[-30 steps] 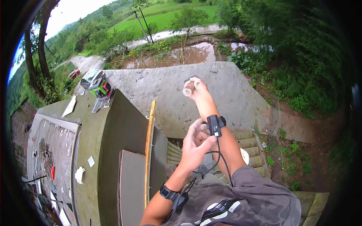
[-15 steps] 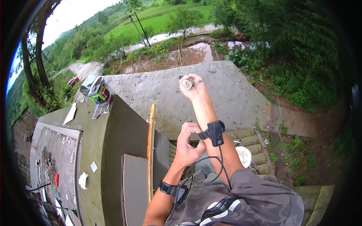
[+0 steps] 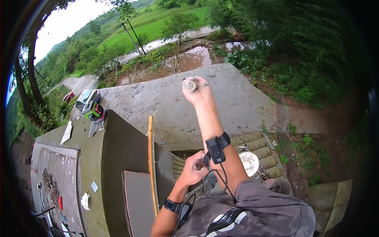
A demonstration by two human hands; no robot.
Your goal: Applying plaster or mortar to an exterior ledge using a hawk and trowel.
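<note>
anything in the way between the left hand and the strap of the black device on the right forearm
Nothing visible: the left hand is at the strap of the black device on the right forearm. A black cable hangs from the device and loops below the strap, not across the path.

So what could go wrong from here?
The black cable loops near the left hand and might snag. The right hand holds a round-ended object out in front; it could slip and drop. The green-and-black device near the corner of the wall could be knocked off.
</note>
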